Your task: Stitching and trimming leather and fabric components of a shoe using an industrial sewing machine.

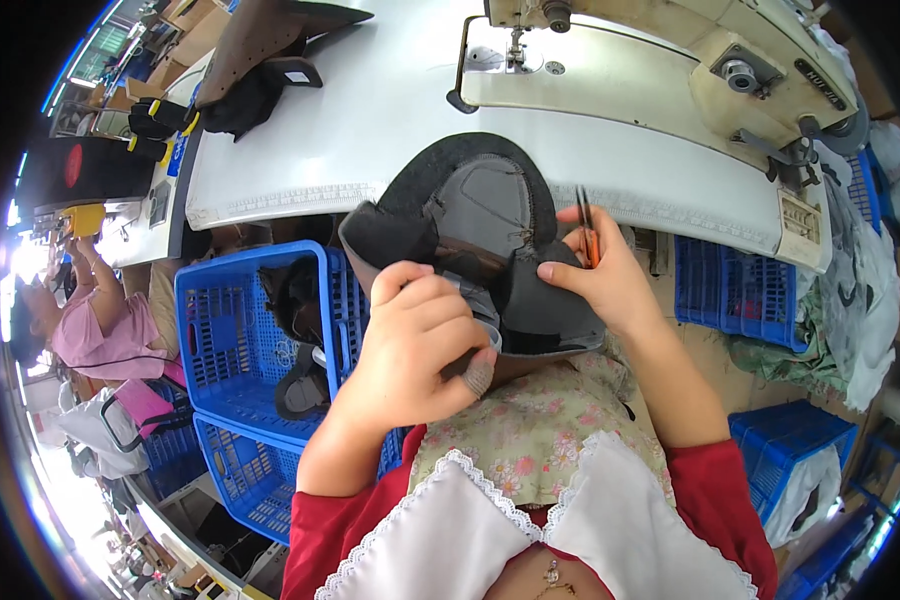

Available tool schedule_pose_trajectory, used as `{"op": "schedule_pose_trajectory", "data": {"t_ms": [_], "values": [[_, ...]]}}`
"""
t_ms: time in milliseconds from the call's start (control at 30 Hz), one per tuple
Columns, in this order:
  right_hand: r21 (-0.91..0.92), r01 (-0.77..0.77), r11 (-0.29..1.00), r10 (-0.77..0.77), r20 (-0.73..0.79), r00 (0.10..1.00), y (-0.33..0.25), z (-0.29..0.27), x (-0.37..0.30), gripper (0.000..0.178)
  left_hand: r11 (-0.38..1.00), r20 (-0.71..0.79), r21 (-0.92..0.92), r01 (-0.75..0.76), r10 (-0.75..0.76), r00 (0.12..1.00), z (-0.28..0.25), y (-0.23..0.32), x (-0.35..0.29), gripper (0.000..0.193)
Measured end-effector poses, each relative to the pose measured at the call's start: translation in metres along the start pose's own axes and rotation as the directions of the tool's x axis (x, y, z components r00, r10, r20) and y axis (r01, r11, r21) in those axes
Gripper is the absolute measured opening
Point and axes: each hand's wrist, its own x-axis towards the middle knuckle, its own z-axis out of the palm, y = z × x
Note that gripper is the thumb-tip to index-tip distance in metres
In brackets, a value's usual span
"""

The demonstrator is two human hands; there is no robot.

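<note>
A black shoe upper (450, 160) with a stitched grey inner bottom (485, 205) is held up in front of my lap, its far rim over the table's front edge. Loose thread ends hang from the seam at its middle. My left hand (425, 340) is closed on the near left side of the upper, with a grey wrap round one finger. My right hand (610, 275) holds small orange-handled thread snips (590, 240), blades pointing away from me. The right thumb presses on the upper's right side at the same time.
Across the white table (320, 140), a sewing machine (650, 70) stands at the right. More dark shoe pieces (260, 75) lie at the back left. Blue crates (255, 330) are below on my left, with another crate (735, 290) at the right. A co-worker (110, 320) sits far left.
</note>
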Motion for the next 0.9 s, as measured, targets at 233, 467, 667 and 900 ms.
{"op": "schedule_pose_trajectory", "data": {"t_ms": [233, 467, 667, 900], "values": [[-0.12, 0.226, 0.967, -0.249, -0.237, 0.939, -0.005, 0.018, -0.001, 0.049, 0.968, -0.265, 0.177, -0.177, 0.221, 0.939, 0.01, 0.011, -0.011, 0.032], [0.088, 0.422, 0.902, -0.407, -0.144, 0.902, -0.022, 0.044, 0.037, 0.034, 0.897, -0.301, 0.4, -0.19, 0.324, 0.897, -0.045, 0.008, 0.016, 0.042], [-0.061, 0.493, 0.868, -0.495, -0.198, 0.846, -0.038, 0.058, 0.11, 0.031, 0.764, -0.079, 0.589, -0.266, 0.382, 0.921, -0.077, -0.049, 0.116, 0.041], [-0.808, 0.125, 0.576, -0.592, -0.307, 0.745, -0.035, -0.062, 0.114, 0.037, 0.729, 0.035, 0.587, -0.353, 0.413, 0.91, -0.096, -0.092, 0.166, 0.037]]}}
